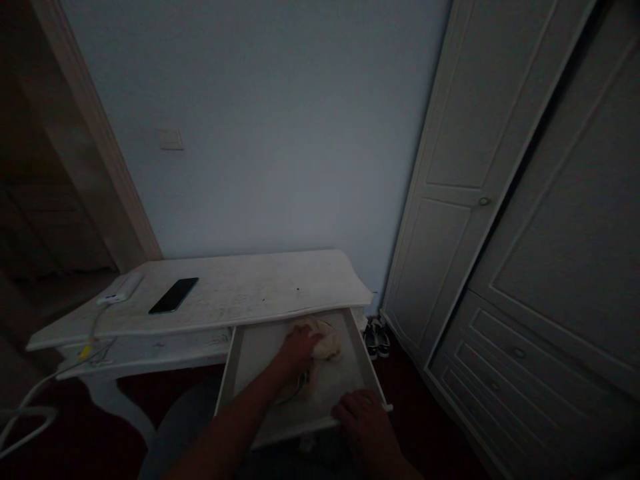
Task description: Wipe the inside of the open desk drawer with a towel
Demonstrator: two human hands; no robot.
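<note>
A white desk drawer (364, 360) stands pulled open below the desktop. My left hand (297, 348) reaches into it, fingers curled on a crumpled cream cloth (327, 343) near the drawer's back. My right hand (361, 415) rests on the drawer's front edge at the right, fingers bent over the rim. A striped item lies under my left wrist, too dim to name.
On the white desk (240, 290) lie a black phone (174, 295) and a white power bank (123, 289) with a cable running off the left edge. A white wardrobe (500, 220) stands at the right, shoes (377, 337) by its foot. A doorway opens at the left.
</note>
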